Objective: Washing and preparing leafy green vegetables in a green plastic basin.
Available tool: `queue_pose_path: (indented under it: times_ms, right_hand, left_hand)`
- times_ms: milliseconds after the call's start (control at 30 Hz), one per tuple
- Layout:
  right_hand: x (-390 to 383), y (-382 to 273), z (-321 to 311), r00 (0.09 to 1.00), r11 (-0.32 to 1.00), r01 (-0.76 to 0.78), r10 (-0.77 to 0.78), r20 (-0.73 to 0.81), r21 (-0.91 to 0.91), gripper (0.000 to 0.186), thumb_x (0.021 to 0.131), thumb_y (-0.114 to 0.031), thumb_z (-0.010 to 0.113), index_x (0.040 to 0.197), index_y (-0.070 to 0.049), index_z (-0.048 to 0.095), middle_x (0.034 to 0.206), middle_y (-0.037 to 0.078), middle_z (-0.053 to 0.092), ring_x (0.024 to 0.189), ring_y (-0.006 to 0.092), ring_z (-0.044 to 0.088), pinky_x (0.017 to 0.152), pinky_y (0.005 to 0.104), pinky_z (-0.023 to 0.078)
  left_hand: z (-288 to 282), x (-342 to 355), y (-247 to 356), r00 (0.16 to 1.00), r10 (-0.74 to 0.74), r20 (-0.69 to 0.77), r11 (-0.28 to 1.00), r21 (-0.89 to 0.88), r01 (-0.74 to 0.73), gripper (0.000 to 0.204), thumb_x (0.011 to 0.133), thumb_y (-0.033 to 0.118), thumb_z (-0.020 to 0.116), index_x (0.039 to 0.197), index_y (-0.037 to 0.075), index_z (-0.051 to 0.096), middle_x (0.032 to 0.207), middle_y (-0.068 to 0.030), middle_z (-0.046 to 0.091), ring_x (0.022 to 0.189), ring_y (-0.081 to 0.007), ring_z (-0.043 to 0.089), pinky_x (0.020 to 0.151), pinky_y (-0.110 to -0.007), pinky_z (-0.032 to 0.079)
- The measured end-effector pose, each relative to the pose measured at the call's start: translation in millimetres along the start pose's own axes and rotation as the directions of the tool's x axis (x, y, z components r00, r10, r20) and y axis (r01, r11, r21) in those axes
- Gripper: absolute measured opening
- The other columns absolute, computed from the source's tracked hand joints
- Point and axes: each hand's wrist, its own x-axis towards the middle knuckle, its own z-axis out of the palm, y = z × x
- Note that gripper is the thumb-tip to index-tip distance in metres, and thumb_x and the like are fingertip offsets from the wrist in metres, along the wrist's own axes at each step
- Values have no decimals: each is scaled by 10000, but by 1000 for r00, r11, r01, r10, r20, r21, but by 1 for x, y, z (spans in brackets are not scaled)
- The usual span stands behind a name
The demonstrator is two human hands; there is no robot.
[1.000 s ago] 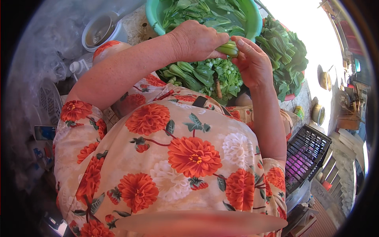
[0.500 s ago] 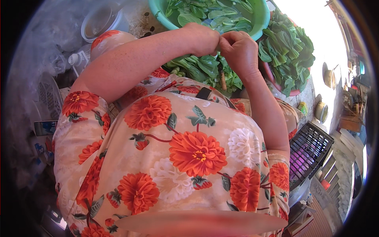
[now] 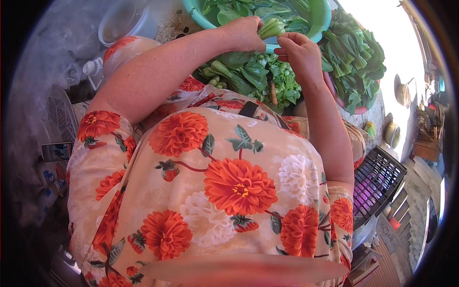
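Observation:
My left hand is closed around a bunch of leafy greens, whose pale cut stem end points right. Just right of that end is my right hand, its fingers loosely bent and apart, nothing visible in them. Both hands are over the near rim of a green basin with leafy greens lying in it. Below the hands, close to my lap, lie more greens and a pile of trimmed stem ends. A wooden handle sticks up among these; its other end is hard to make out.
To the right a reddish tub is heaped with greens. A black plastic crate stands beside my right elbow. At left are a pale bucket, a white jug and a phone.
My hands, which were together, have parted slightly. The stem end of the bunch in my left hand now shows between them, as do the trimmed pieces below.

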Motion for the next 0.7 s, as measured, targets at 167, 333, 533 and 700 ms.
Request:
queue_pose_path:
  times_ms: [167,333,533,700]
  right_hand:
    - [4,17,13,981,947,-192,175,87,258,317,849,-207,649,1083,3,608,954,67,623,804,116,613,721,282,522]
    - [11,45,11,989,996,-92,92,118,0,342,834,-216,655,1097,-2,605,951,94,652,847,169,628,757,315,501]
    - [33,68,4,814,756,283,136,564,-590,502,741,-342,696,1127,-25,644,1033,159,688,895,288,672,824,366,518]
    - [115,52,-22,953,941,3,100,288,-337,342,844,-199,658,1127,-8,641,943,56,680,819,120,632,714,275,515]
  left_hand:
    - [3,-20,13,998,30,57,907,-421,-3,712,677,220,751,1292,-25,489,1208,-183,597,1075,-252,598,924,-343,474]
    - [-27,-22,29,996,75,54,960,267,-87,687,704,292,729,1276,-24,516,1200,-180,600,1092,-253,578,967,-358,442]
    - [-113,-48,59,922,221,-318,964,-74,-256,469,783,259,683,1150,-17,588,1019,-162,637,927,-241,627,851,-341,496]
    - [-144,-23,45,966,88,-245,990,-89,-113,542,780,263,709,1189,-64,571,1136,-217,622,1013,-264,613,894,-330,473]
